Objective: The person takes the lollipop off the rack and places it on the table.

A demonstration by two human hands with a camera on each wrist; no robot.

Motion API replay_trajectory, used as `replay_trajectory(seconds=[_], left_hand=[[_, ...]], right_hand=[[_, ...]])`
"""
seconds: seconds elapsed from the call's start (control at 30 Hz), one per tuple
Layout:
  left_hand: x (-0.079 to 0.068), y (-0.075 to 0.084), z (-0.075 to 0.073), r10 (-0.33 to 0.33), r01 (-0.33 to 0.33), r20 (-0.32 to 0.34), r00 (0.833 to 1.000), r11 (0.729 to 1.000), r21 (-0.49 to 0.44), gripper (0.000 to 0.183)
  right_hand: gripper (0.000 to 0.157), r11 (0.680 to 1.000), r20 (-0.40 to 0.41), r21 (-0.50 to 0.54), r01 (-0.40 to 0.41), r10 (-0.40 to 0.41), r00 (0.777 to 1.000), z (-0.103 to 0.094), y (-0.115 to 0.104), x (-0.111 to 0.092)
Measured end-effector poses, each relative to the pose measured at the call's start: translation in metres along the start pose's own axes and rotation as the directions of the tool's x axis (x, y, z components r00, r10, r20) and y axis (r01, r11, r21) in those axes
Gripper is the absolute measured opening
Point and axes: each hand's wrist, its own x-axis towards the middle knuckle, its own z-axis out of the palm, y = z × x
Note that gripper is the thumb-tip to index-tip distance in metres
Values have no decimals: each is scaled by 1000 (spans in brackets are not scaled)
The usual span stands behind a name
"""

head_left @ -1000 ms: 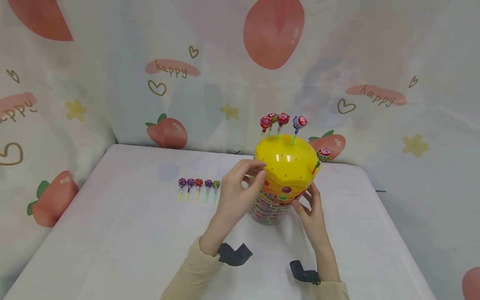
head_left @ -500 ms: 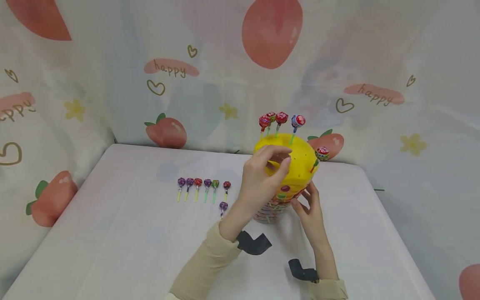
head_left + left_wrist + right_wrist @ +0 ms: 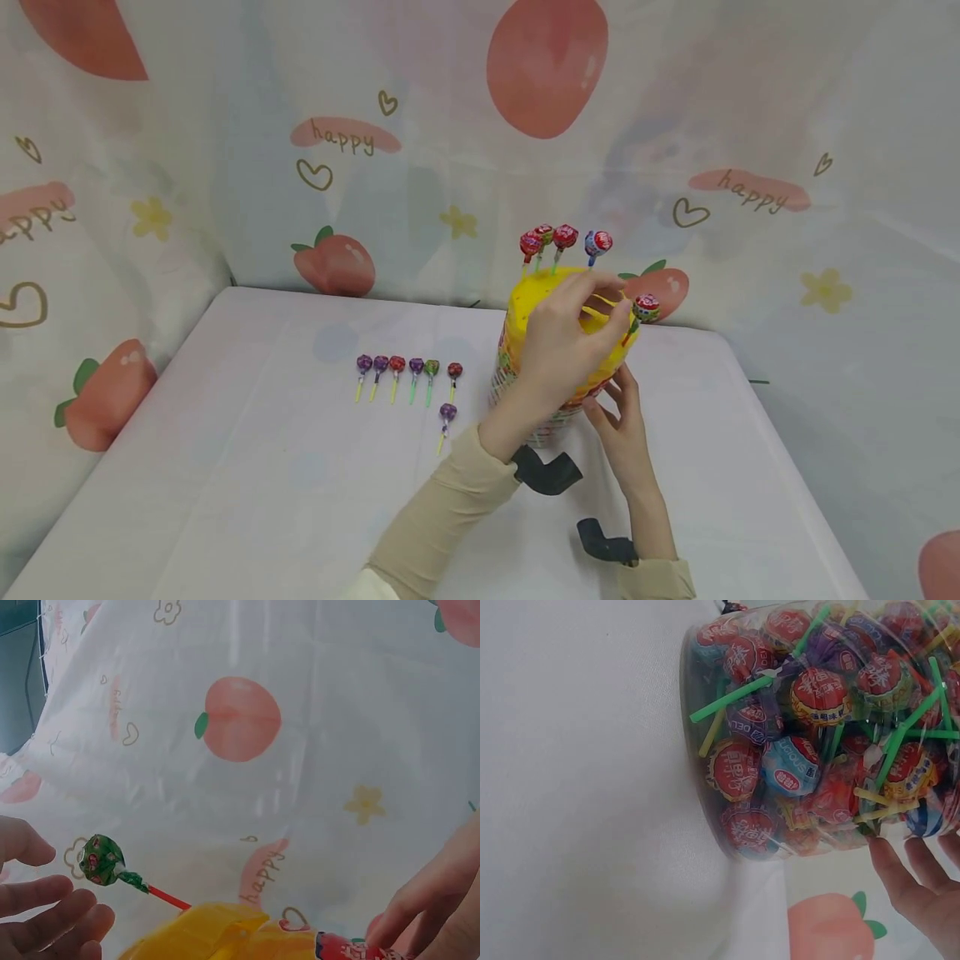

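A clear jar (image 3: 810,735) filled with wrapped lollipops stands on the table under a yellow domed lid (image 3: 534,292). Several lollipops stick up from the lid's far side. One green-and-red wrapped lollipop (image 3: 647,308) juts out at the lid's right edge. My left hand (image 3: 570,337) is over the lid, its fingers curved and spread around that lollipop's head. In the left wrist view a gap shows between the fingers (image 3: 45,892) and the lollipop (image 3: 102,860). My right hand (image 3: 624,429) holds the jar's right side, just below the lid.
Left of the jar, several lollipops (image 3: 397,379) lie in a row on the white table (image 3: 247,467). A purple-wrapped lollipop (image 3: 447,413) lies in front of the row's right end. A printed cloth (image 3: 420,200) hangs behind the table.
My left hand has moved right across the lid, from its left edge to the lollipop at its right edge. The right hand has stayed on the jar.
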Motion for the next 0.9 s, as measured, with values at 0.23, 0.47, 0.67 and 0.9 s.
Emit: replay_trajectory(seconds=[0.23,0.47,0.67,0.9], left_hand=[[2,3,11,6,-7,16,1000,997,81,21],[1,5,12,-6,-1,43,999,988,155,27],[-2,3,12,-3,-9,63,998,983,186,27],[-2,1,11,16,-25,62,998,990,140,26]], right_hand=[[70,1000,0,10,18,-18,1000,0,1,-1],[69,999,-5,-2,32,-32,999,0,2,-1],[69,999,-2,-6,39,-39,999,0,2,-1],[71,999,0,0,37,-37,999,0,1,-1]])
